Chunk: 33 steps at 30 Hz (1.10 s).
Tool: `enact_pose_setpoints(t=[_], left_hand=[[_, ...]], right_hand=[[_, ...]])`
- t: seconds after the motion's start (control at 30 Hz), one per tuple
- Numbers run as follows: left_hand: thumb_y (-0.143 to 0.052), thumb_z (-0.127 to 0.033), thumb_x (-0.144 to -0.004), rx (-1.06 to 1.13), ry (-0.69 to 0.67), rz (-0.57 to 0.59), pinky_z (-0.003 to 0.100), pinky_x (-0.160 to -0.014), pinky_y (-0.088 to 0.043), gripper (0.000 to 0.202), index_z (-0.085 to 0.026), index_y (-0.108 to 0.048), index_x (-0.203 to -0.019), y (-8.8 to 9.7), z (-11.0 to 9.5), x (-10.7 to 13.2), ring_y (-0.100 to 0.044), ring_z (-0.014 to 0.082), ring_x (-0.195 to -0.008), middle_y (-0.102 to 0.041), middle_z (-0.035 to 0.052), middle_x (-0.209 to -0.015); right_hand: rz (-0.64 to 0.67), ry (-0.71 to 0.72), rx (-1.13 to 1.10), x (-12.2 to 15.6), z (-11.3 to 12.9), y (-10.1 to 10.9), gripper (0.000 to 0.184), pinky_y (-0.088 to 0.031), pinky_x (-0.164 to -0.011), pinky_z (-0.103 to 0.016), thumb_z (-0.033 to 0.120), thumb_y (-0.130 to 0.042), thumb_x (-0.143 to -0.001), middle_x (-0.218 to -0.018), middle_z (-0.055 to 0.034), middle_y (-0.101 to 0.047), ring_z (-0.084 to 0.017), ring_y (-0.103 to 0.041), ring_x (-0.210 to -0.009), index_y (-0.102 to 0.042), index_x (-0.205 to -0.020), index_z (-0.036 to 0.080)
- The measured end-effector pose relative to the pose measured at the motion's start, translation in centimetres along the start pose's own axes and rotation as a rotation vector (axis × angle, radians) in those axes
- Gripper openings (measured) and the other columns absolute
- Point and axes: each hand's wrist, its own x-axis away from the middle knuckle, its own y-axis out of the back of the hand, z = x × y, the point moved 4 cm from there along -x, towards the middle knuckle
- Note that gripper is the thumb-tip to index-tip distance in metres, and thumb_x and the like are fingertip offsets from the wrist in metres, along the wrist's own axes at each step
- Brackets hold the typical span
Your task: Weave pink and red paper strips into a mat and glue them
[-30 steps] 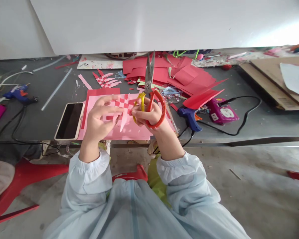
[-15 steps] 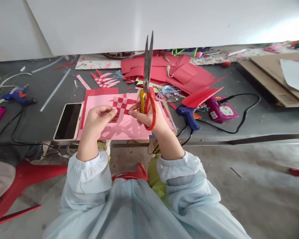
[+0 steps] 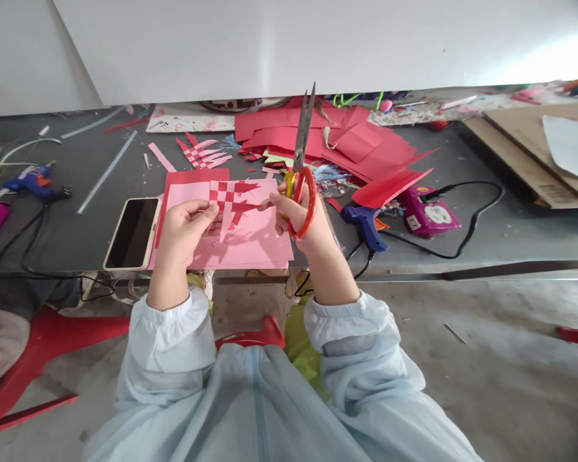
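My left hand (image 3: 185, 232) pinches the left side of a small woven piece of red and pink paper strips (image 3: 234, 199), held just above a pink sheet (image 3: 250, 247) on the grey table (image 3: 77, 237). My right hand (image 3: 293, 215) grips scissors (image 3: 301, 160) with orange and yellow handles, blades closed and pointing up and away. Its fingertips also touch the right edge of the woven piece.
A phone (image 3: 132, 232) lies left of the pink sheet. Another woven piece (image 3: 202, 154) and a pile of red paper (image 3: 347, 144) sit further back. Blue glue guns (image 3: 366, 228) (image 3: 33, 183), a pink power strip (image 3: 428, 215) and cables lie around. Cardboard (image 3: 534, 154) is at right.
My right hand shifted right and the scissors tilted from upright to leaning right. The woven piece stayed between both hands, now held a little higher over the sheet.
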Motion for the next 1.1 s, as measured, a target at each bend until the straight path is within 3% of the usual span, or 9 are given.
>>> enact_pose_setpoints(t=[0.1,0.3,0.4,0.7,1.1], left_hand=[[-0.093,-0.047,-0.054,-0.007,-0.006,-0.002,0.028,-0.057,-0.06,0.04,-0.018,-0.073,-0.073,0.06,0.0,-0.03,-0.071,0.0182,-0.062,-0.074,0.0042,-0.069],[-0.091,-0.05,-0.057,-0.047,-0.021,0.004,0.027,-0.055,-0.06,0.041,-0.018,-0.073,-0.075,0.11,0.03,-0.12,-0.072,0.0187,-0.062,-0.074,0.005,-0.07],[-0.092,-0.053,-0.054,-0.043,-0.018,0.011,0.026,-0.052,-0.058,0.045,-0.018,-0.073,-0.074,-0.04,-0.13,-0.01,-0.071,0.0184,-0.061,-0.074,0.0052,-0.069],[-0.091,-0.049,-0.058,-0.037,-0.021,-0.006,0.023,-0.048,-0.053,0.037,-0.02,-0.073,-0.072,0.03,-0.19,-0.05,-0.07,0.0163,-0.06,-0.074,0.0042,-0.069],[-0.09,-0.055,-0.058,-0.039,-0.029,-0.007,0.024,-0.051,-0.055,0.044,-0.019,-0.073,-0.077,0.19,-0.09,0.01,-0.072,0.0184,-0.066,-0.076,0.0052,-0.074]], right_hand=[[-0.006,-0.005,0.002,0.02,-0.09,0.05,0.044,-0.034,-0.036,-0.025,0.039,-0.077,-0.072,-0.051,0.0133,-0.051,-0.008,-0.041,-0.035,-0.04,-0.092,0.027],[-0.02,-0.02,-0.006,0.09,-0.17,0.09,0.047,-0.035,-0.036,-0.025,0.034,-0.081,-0.068,-0.061,0.0094,-0.061,-0.004,-0.034,-0.033,-0.042,-0.092,0.026],[-0.018,-0.024,0.021,0.09,-0.04,0.06,0.05,-0.034,-0.035,-0.025,0.033,-0.084,-0.064,-0.056,0.0116,-0.055,-0.004,-0.035,-0.033,-0.043,-0.092,0.025],[-0.031,-0.043,0.105,0.18,0.34,0.06,0.051,-0.034,-0.034,-0.025,0.029,-0.085,-0.06,-0.062,0.0068,-0.062,-0.005,-0.042,-0.033,-0.042,-0.088,0.024],[-0.012,-0.055,0.102,0.14,0.05,-0.02,0.051,-0.034,-0.035,-0.025,0.035,-0.085,-0.061,-0.064,0.006,-0.067,-0.005,-0.04,-0.033,-0.045,-0.09,0.024]])
